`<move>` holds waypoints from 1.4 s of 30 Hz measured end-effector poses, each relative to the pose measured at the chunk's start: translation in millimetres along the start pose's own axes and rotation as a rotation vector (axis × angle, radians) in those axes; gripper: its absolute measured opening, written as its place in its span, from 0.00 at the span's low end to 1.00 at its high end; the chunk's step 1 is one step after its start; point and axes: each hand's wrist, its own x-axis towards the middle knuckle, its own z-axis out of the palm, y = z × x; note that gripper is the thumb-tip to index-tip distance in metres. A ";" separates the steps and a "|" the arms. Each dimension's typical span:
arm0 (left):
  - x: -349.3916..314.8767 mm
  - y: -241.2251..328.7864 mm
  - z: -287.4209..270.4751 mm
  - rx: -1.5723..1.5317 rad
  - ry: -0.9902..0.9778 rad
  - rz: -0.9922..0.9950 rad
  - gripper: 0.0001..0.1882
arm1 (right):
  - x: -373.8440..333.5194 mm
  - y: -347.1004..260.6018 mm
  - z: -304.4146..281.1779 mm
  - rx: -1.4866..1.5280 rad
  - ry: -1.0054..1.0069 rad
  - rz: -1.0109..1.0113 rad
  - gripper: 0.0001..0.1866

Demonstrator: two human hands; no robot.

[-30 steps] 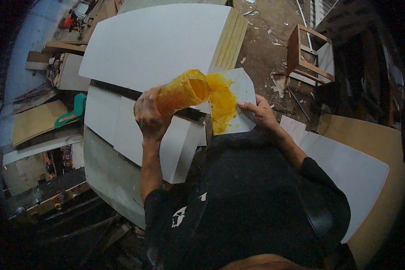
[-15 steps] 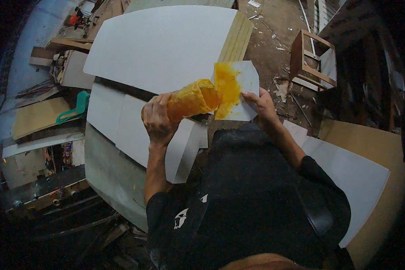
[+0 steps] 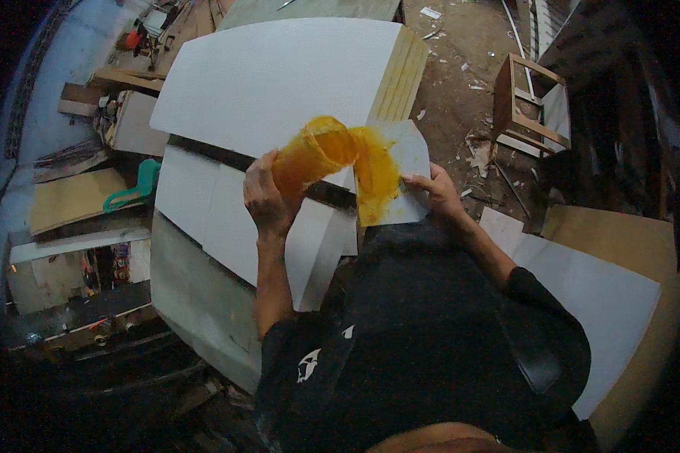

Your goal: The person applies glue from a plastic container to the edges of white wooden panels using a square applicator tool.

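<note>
My left hand (image 3: 267, 201) grips an orange-yellow plastic container (image 3: 313, 154), tipped on its side with its open mouth toward the right. Thick yellow glue (image 3: 375, 178) lies spread over a small white panel (image 3: 410, 157) just right of the mouth. My right hand (image 3: 437, 193) rests flat on that panel's right edge, holding it down. The panel lies on top of larger white boards (image 3: 279, 83) stacked on a workbench.
More white boards (image 3: 196, 204) lie to the left and a white sheet (image 3: 597, 294) to the right over a brown board. A wooden frame stool (image 3: 529, 106) stands on the littered floor at upper right. A green-handled tool (image 3: 132, 192) lies at left.
The container has lifted and its mouth has swung up and to the right. The yellow glue patch on the small panel has grown longer downward. My right hand stays on the panel.
</note>
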 end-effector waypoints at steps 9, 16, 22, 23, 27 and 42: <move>-60.6 22.2 6.2 -0.295 -0.108 -0.206 0.40 | 29.0 -26.7 2.6 0.348 0.029 -0.168 0.16; -76.7 46.7 1.3 -0.316 -0.141 -0.388 0.41 | 42.9 -28.0 3.0 0.365 0.195 -0.237 0.17; -46.5 35.1 -28.6 -1.068 0.311 -0.566 0.48 | 75.1 46.3 -6.5 0.354 0.113 -0.073 0.21; -43.4 27.3 -38.6 -0.893 0.353 -0.432 0.52 | 85.1 63.8 -9.1 0.269 0.131 -0.013 0.20; 6.0 4.4 -36.6 -1.546 0.353 -0.421 0.51 | 132.1 148.2 -51.8 0.087 0.083 -0.038 0.18; -70.5 47.3 4.6 -0.823 0.447 -0.570 0.44 | 36.9 127.1 -84.0 0.282 0.487 0.010 0.17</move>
